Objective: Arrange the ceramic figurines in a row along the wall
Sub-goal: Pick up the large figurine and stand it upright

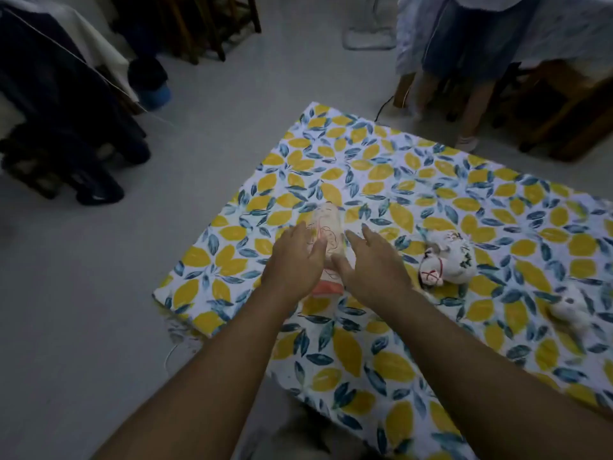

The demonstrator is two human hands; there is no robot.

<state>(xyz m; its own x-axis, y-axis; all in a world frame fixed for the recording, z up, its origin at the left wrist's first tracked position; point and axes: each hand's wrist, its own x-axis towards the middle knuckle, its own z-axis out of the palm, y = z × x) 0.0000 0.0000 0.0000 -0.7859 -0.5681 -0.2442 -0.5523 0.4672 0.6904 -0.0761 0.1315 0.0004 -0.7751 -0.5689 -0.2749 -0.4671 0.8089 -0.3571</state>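
Glossy pale figurine [326, 234] between left hand [295, 260] and right hand [374, 263], grips apparently apart.

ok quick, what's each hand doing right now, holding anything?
Left hand: open, fingers spread against the left side of the tall figurine; grip not closed.
Right hand: open, at its right side, not clasping.

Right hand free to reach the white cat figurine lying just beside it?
Probably yes. The right hand is open beside the pink figurine, and the white cat figurine lies on its side just right of it on the tablecloth, nothing between.
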